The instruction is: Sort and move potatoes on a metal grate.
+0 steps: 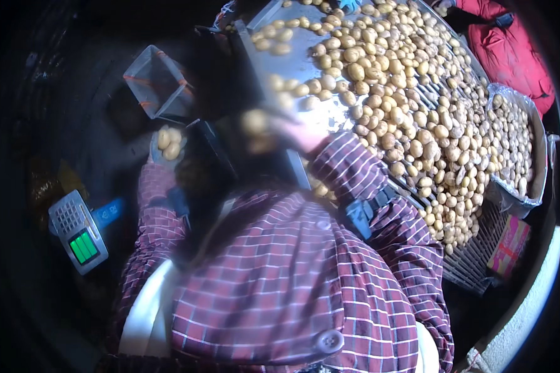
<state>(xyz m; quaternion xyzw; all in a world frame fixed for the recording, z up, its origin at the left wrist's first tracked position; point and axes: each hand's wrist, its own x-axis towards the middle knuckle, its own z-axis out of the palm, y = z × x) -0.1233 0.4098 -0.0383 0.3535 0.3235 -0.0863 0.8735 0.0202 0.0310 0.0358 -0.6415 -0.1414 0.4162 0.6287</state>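
My left hand (154, 145) holds several pale yellow potatoes (170, 143), out to the left over a dark area. Motion blurs my right hand (303, 133), which reaches across the metal edge of the sorting table (280, 63). A blurred potato (254, 122) is at its fingertips, above a dark gap; the exact grip is hard to make out. To the right, a large heap of potatoes (392, 107) covers the table and its slatted part. A short row of potatoes (315, 87) lies just beyond my right hand.
An open box-shaped frame (144, 84) with orange bands stands at upper left. A digital scale display (79, 233) glows green at lower left. A lined carton (543, 163) of small potatoes and a pink box (508, 245) are right. A person in a red jacket (508, 56) and a blue-gloved hand (350, 4) are beyond.
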